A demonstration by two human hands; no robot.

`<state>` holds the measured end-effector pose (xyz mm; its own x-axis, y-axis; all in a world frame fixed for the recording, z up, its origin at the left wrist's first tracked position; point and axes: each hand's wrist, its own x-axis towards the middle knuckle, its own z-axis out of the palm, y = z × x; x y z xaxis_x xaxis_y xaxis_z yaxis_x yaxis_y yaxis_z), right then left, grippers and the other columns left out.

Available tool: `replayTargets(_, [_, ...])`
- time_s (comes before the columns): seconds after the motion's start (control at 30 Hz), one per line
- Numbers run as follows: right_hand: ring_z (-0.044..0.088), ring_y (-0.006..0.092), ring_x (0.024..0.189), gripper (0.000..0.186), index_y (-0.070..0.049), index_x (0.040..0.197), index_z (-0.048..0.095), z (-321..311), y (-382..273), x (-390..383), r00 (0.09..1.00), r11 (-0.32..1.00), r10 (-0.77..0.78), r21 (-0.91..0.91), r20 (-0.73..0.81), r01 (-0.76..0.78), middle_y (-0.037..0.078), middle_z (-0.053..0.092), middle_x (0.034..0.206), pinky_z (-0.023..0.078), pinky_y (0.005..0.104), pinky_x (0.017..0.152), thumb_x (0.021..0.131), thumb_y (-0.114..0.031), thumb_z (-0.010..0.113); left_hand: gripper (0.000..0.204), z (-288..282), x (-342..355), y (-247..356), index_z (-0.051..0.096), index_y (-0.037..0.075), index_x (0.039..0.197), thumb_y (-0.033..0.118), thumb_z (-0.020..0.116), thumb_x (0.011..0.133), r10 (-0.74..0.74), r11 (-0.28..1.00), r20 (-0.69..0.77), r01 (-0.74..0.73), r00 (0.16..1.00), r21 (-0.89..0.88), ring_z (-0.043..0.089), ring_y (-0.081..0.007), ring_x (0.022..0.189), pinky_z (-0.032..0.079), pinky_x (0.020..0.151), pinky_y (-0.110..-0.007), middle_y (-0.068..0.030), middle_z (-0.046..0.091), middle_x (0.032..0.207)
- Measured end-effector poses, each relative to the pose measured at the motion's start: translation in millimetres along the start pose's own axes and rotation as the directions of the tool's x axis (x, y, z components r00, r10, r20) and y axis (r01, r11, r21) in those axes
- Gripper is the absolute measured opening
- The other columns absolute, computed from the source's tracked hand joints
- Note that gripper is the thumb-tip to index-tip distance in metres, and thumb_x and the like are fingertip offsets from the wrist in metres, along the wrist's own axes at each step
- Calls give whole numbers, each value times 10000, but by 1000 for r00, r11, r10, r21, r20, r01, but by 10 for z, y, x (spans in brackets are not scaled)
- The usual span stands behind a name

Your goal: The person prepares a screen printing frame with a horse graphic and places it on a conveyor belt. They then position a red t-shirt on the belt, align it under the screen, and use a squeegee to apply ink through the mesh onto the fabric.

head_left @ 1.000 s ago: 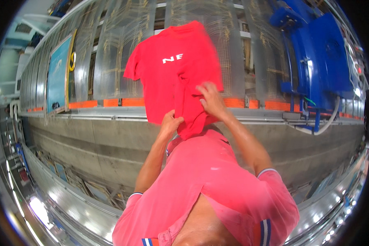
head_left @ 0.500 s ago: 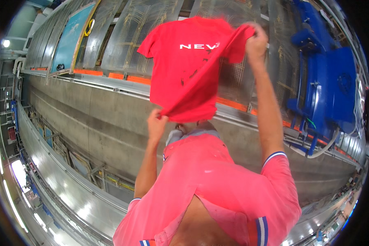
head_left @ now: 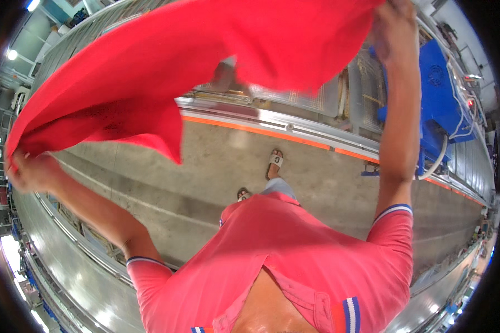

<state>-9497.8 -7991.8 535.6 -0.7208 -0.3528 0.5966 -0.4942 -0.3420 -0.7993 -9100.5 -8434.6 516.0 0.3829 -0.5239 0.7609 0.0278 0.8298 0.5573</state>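
Observation:
A red T-shirt (head_left: 166, 53) is stretched out in the air between my two raised hands, swung across the upper part of the view. At the far left, my left hand (head_left: 30, 169) is closed on one end of the cloth. Up at the right, my right hand (head_left: 395, 30) grips the other end; its fingers are partly hidden and smeared by motion. The shirt's lower edge hangs loose, with one corner drooping toward the floor. Its printed side does not show.
Ahead runs a long metal table (head_left: 311, 130) with an orange strip along its edge. A blue machine (head_left: 436, 94) stands on it at the right. Behind me on the left lies another long metal table (head_left: 78, 266). Between them is a concrete floor (head_left: 339, 200).
The shirt has been lifted off the table ahead and spread wide. My left hand has moved far out to the left, my right hand up and to the right.

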Motion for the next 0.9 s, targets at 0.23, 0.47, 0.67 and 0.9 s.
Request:
replayTargets(0.23, [647,259,672,197,71,861,609,189,-86,-1072,761,834,-317,548,566,-61,172,636,747,515,330,612,813,-110,670,266,-1207,1183,426,615,-31,1043,43,611,788,-147,892,113,181,983,-414,576,-297,1027,438,963,-507,-164,604,1067])
replayTargets(0.47, [609,179,727,209,71,853,635,422,300,-1756,800,911,158,228,579,-345,88,632,753,487,297,675,812,-125,698,205,-1406,563,580,649,-77,1016,-41,527,855,24,991,293,-62,956,122,660,-291,863,578,766,-355,-201,663,1012])
replayTargets(0.67, [617,194,730,129,65,830,626,253,106,-1841,837,967,208,20,507,-252,144,649,773,483,306,636,781,-54,642,305,-1256,227,30,676,-36,1043,-104,506,799,-200,956,535,45,821,289,631,-186,933,495,861,-283,-90,670,1021])
replayTargets(0.9, [614,178,822,140,54,908,610,-206,-365,-1563,965,968,123,188,233,-169,104,634,867,473,289,769,813,-46,636,247,-204,61,-166,687,-12,1046,-23,562,834,-167,983,503,106,848,148,632,-163,921,495,841,-271,-71,682,1008])
